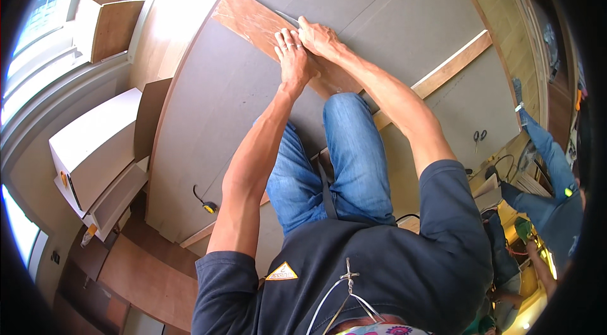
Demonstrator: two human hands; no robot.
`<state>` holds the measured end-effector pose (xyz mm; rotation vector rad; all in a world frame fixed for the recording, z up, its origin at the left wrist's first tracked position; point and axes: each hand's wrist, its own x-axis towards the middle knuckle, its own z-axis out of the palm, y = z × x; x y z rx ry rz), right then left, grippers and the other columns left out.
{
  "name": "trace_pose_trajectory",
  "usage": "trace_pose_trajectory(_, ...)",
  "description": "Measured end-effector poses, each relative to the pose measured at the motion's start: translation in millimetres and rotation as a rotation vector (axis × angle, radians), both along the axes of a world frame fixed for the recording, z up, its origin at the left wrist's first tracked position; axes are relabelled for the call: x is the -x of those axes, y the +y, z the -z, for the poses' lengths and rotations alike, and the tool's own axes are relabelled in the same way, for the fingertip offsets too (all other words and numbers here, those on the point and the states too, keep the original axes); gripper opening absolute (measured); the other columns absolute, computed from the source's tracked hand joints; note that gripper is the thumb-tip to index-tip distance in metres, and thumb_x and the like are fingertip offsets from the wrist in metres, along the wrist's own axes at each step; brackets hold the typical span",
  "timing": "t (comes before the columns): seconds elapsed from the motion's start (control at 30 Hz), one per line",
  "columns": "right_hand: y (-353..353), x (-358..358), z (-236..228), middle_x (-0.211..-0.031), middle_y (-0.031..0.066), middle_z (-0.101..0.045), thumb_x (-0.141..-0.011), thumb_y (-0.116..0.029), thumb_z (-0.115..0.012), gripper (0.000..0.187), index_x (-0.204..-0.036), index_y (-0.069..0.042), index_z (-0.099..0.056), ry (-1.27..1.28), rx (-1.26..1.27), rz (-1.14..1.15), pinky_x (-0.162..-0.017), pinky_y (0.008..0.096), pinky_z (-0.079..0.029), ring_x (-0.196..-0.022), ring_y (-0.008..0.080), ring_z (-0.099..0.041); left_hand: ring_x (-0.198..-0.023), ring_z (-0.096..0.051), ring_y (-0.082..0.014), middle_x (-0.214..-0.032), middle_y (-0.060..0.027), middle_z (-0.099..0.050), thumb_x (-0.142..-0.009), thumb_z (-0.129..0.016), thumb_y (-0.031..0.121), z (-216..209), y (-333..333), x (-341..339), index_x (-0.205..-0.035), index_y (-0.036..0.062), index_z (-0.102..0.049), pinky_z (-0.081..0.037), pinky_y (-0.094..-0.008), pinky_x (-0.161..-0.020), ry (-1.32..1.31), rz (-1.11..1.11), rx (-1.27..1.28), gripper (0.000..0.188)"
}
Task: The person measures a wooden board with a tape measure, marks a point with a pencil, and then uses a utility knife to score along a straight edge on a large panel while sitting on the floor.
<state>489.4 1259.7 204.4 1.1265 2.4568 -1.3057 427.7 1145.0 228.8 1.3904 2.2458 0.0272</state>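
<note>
A reddish-brown wooden board (243, 16) lies at a slant across a large grey panel (386, 12), in front of my knees. My left hand (293, 60) rests on the board with its fingers stretched out flat. Close beside it, at the board's far edge, my right hand (318, 38) is closed around a thin, pointed, blade-like tool (288, 18). The tool's tip sticks out to the left of the fingers, along that edge. My palm hides its handle.
A narrow wooden strip (455, 64) crosses the panel. Scissors (480, 137) lie at the right and a tape measure (209, 207) at the left. White cabinet boxes (95, 129) stand by the left wall. Another person (550, 202) and clutter are at the far right.
</note>
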Motion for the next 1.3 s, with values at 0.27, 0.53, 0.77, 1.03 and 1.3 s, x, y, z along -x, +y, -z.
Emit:
trace_pose_trajectory(0.27,9,-36,3,-0.087,0.0235,-0.069,-0.101,-0.03,-0.047,0.025,-0.106,-0.006,-0.05,0.132,-0.03,0.438,-0.067,0.0542,-0.051,-0.08,0.0452,-0.066,-0.146,-0.014,-0.0514,-0.154,-0.0323,-0.019,-0.049,-0.098,0.032,0,0,1,-0.148,-0.0123,-0.022,-0.026,-0.0578,-0.117,-0.024,0.017,0.011,0.132)
trace_pose_trajectory(0.53,-14,-188,11,-0.094,0.0225,-0.065,-0.096,-0.027,-0.054,0.027,-0.11,-0.004,-0.058,-0.118,-0.34,0.752,-0.071,0.0497,-0.05,-0.083,0.0404,-0.063,-0.127,-0.046,-0.0432,-0.136,-0.022,-0.049,-0.068,-0.087,0.031,-7,22,28,-0.133,-0.0013,-0.053,-0.046,-0.0489,-0.104,-0.073,0.03,-0.072,0.08)
trace_pose_trajectory(0.77,9,-153,6,-0.114,0.0188,-0.064,-0.089,-0.017,-0.064,0.039,-0.125,-0.002,-0.056,0.222,-0.477,0.755,-0.095,0.0427,-0.047,-0.105,0.0331,-0.061,-0.127,-0.05,-0.0392,-0.141,-0.0217,-0.049,-0.077,-0.083,0.031,11,52,101,-0.132,0.0018,-0.057,-0.045,-0.046,-0.105,0.019,-0.058,-0.347,0.067)
trace_pose_trajectory(1.03,49,-88,40,-0.124,0.0181,-0.065,-0.089,-0.009,-0.059,0.056,-0.141,0.006,-0.041,0.545,0.244,1.171,-0.091,0.0319,-0.05,-0.106,0.021,-0.063,-0.136,-0.039,-0.0379,-0.149,-0.0199,-0.039,-0.076,-0.085,0.034,31,10,144,-0.141,0.0001,-0.047,-0.039,-0.0456,-0.11,0.013,-0.091,-0.341,0.083)
trace_pose_trajectory(1.3,49,-76,45,-0.123,0.0182,-0.065,-0.091,-0.009,-0.06,0.057,-0.141,0.005,-0.04,0.625,0.25,1.171,-0.094,0.0328,-0.048,-0.107,0.0215,-0.063,-0.137,-0.038,-0.0372,-0.148,-0.0186,-0.039,-0.075,-0.086,0.033,27,6,138,-0.14,-0.0011,-0.048,-0.037,-0.0451,-0.113,-0.031,-0.106,-0.304,0.083)
